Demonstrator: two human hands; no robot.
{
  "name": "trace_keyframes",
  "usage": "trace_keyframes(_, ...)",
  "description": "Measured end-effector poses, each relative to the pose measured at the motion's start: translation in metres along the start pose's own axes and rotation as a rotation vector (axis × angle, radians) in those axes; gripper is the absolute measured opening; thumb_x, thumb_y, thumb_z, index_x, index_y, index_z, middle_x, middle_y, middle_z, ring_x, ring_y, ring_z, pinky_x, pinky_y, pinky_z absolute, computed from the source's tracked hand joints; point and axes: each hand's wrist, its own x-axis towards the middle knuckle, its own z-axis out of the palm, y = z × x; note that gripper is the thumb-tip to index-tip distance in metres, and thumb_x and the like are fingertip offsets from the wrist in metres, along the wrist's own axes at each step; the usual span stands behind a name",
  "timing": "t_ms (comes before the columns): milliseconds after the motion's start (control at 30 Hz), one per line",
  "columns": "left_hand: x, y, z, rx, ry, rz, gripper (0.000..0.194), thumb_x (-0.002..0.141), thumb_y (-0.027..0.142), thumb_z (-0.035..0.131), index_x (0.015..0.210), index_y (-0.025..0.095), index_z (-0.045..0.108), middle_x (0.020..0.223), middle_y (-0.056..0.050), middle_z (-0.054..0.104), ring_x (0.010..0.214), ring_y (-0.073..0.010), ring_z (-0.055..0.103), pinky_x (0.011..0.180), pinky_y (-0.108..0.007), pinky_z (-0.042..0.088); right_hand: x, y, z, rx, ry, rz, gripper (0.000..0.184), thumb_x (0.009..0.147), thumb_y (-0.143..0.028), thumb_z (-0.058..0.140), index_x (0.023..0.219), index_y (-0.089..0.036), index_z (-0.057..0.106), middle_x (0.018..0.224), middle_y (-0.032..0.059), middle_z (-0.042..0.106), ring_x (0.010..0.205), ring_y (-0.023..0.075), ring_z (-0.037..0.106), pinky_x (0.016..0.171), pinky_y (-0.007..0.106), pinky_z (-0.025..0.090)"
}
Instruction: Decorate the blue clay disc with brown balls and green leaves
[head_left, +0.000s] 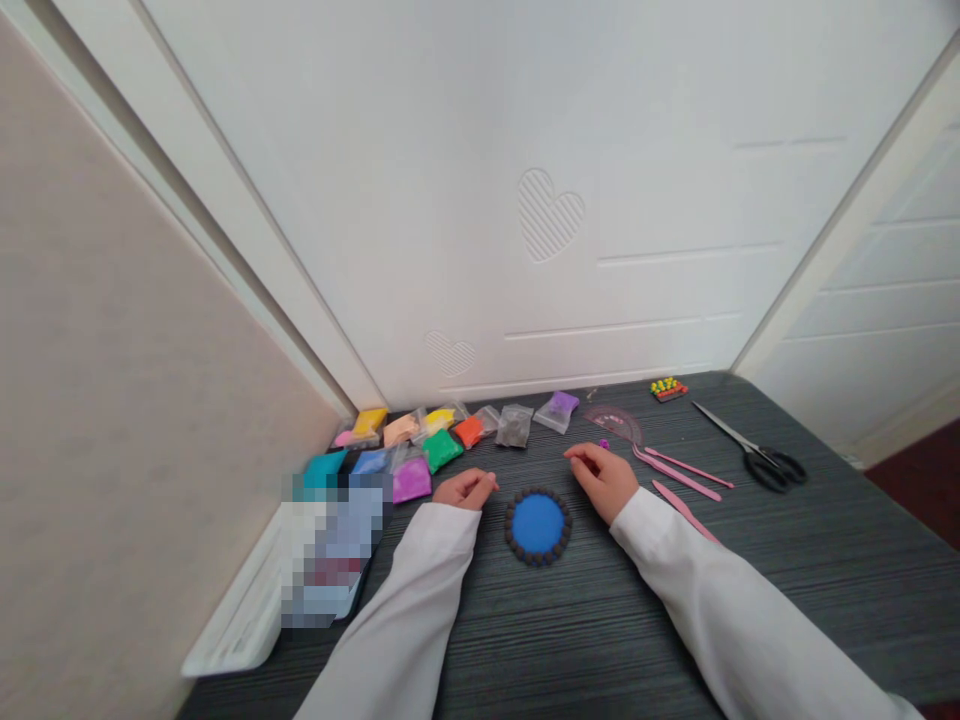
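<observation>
A flat blue disc [538, 522], edged with small dark brown balls, lies on the dark table between my hands. To its upper left is my left hand [463, 488], its fingers curled in and the thumb against them. My right hand [602, 480] rests to the disc's upper right, with bent fingers and the thumb close to the index finger. Whether either hand holds something small is hidden. A tiny purple piece [604, 443] shows just behind my right hand. Neither hand touches the disc. Pink modelling tools [679, 473] lie right of my right hand.
Small bags of coloured clay, among them a green one [442, 450] and a magenta one [412, 481], spread along the back left. A clear protractor [615, 422], a small colourful piece [668, 389] and black-handled scissors [772, 467] lie right. A white tray [238, 610] stands left.
</observation>
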Motion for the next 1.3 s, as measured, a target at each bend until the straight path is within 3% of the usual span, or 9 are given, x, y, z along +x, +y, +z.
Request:
trace_keyframes(167,0.0,-0.003,0.001,-0.008,-0.009,0.006,0.036,0.066,0.047,0.045,0.06,0.015,0.061,0.037,0.005,0.034,0.037,-0.0072,0.03,0.038,-0.02,0.022,0.006,0.011,-0.02,-0.157,0.126,0.023,0.026,0.077,-0.027,0.04,0.094,-0.018,0.057,0.083,0.0043,0.061,0.072,0.0142,0.052,0.065,0.027,0.039)
trace_keyframes(333,0.0,-0.003,0.0,-0.011,-0.021,0.005,0.035,0.066,0.047,0.047,0.06,0.015,0.061,0.038,0.005,0.034,0.039,-0.0074,0.031,0.04,-0.021,0.023,0.007,0.021,-0.032,-0.369,0.155,0.07,0.028,0.073,-0.03,0.048,0.097,-0.022,0.058,0.098,0.0067,0.06,0.091,0.0245,0.047,0.075,0.04,0.027)
trace_keyframes(533,0.0,-0.002,0.001,-0.008,-0.018,0.004,0.036,0.065,0.048,0.046,0.06,0.016,0.061,0.04,0.005,0.036,0.04,-0.0076,0.031,0.042,-0.021,0.023,0.007,0.025,-0.025,-0.473,0.084,0.064,0.02,0.074,-0.028,0.048,0.091,-0.027,0.06,0.093,0.0005,0.062,0.088,0.0189,0.049,0.074,0.036,0.022)
trace_keyframes(1067,-0.006,0.003,0.004,0.089,0.063,0.073,0.036,0.07,0.044,0.041,0.063,0.016,0.062,0.042,0.003,0.04,0.041,-0.0083,0.033,0.044,-0.022,0.027,0.01,0.03,-0.022,-0.543,0.063,0.107,0.022,0.073,-0.027,0.048,0.092,-0.026,0.058,0.09,0.0015,0.063,0.086,0.0177,0.05,0.072,0.034,0.02)
trace_keyframes(1167,-0.006,-0.001,-0.004,0.188,0.12,0.126,0.027,0.068,0.038,0.046,0.072,0.017,0.063,0.05,0.001,0.048,0.049,-0.0118,0.042,0.051,-0.025,0.033,0.011,0.031,-0.02,-0.543,0.065,0.109,0.022,0.074,-0.026,0.047,0.093,-0.026,0.058,0.09,0.0012,0.063,0.086,0.0176,0.05,0.073,0.034,0.02)
trace_keyframes(1300,-0.002,-0.011,-0.021,0.498,0.37,0.293,0.031,0.066,0.031,0.051,0.091,0.018,0.064,0.081,-0.007,0.061,0.081,-0.0234,0.052,0.075,-0.036,0.037,0.011,0.031,-0.02,-0.543,0.075,0.108,0.022,0.074,-0.024,0.046,0.092,-0.025,0.058,0.088,0.0012,0.063,0.084,0.0171,0.051,0.072,0.033,0.019)
